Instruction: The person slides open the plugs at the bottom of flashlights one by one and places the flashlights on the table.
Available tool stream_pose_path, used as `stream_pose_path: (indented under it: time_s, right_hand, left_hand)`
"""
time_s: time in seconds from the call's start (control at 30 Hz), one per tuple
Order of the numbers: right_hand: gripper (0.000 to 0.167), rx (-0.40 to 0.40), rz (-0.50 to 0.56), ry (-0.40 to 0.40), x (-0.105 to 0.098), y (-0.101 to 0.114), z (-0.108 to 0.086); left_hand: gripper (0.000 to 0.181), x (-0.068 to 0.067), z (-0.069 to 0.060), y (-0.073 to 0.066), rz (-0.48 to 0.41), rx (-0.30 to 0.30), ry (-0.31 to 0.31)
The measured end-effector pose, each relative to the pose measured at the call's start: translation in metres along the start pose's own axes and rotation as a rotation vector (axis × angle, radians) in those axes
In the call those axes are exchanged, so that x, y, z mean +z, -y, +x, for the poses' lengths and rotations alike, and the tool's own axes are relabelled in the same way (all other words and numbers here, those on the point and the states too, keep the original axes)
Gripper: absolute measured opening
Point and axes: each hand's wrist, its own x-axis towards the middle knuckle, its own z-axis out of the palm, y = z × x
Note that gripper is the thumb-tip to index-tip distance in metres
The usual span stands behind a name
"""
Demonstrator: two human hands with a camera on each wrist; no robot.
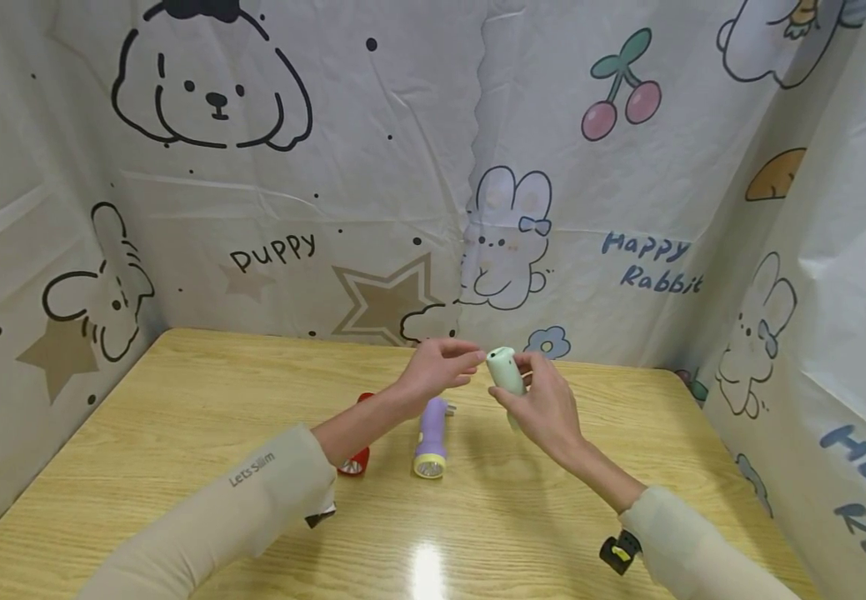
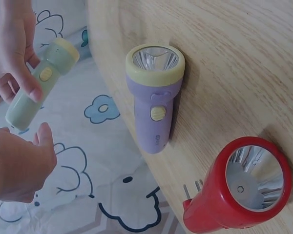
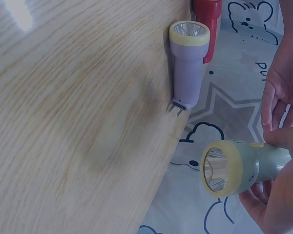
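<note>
A pale green flashlight (image 1: 506, 372) with a cream rim and switch is held up above the table by my right hand (image 1: 548, 408), its thumb and fingers around the barrel. Its lens end (image 3: 216, 168) faces down towards me. My left hand (image 1: 436, 371) hovers beside its tail end, fingers loosely extended; whether a fingertip touches it I cannot tell. On the table below lies a purple flashlight (image 2: 155, 107) with a cream rim and switch, its metal prongs (image 3: 176, 108) sticking out at the tail. Left of that is a red flashlight (image 2: 219, 195), partly hidden by my left forearm in the head view.
The flashlights lie on a light wooden table (image 1: 252, 400). A printed curtain (image 1: 372, 192) closes off its back and both sides. Black wrist mounts (image 1: 618, 552) hang at my sleeves. Glare shines near the table's front edge.
</note>
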Motion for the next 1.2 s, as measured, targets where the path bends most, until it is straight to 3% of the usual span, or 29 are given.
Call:
stream_pose_path:
  time_s: [1.2]
  right_hand:
    - [0.048, 0.000, 0.023, 0.012, 0.0020, 0.0098, -0.0024]
  left_hand:
    - [0.031, 0.0035, -0.0081, -0.0014, -0.033, 0.035, 0.042]
